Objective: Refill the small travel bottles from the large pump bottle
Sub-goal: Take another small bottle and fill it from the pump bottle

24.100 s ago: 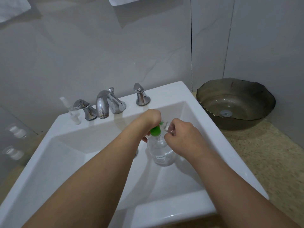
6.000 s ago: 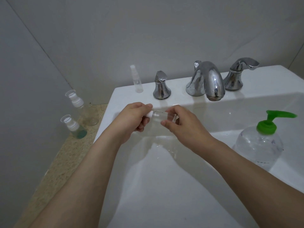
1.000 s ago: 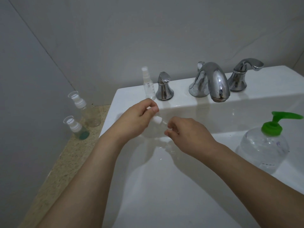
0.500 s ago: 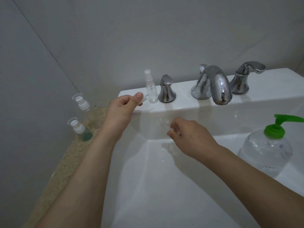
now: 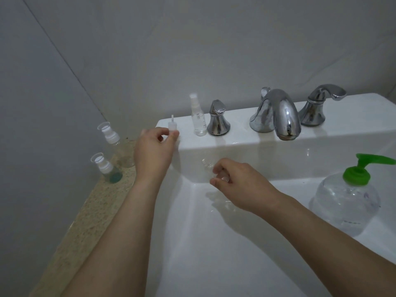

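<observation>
Fingers (image 5: 174,133) of left hand (image 5: 153,151) pinch small white spray cap (image 5: 172,125) on white sink ledge (image 5: 235,137); right hand (image 5: 237,184) grips open clear travel bottle (image 5: 207,165). Advice: set cap upright, keep bottle level.

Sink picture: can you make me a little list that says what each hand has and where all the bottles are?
left hand: pinches small white spray cap at sink ledge
right hand: holds tiny clear bottle, uncapped, over the basin
pump bottle: green pump, stands in the basin at right
spray bottle: upright on the ledge, left of the tap handle
two capped bottles: on the speckled counter, left of the sink
</observation>
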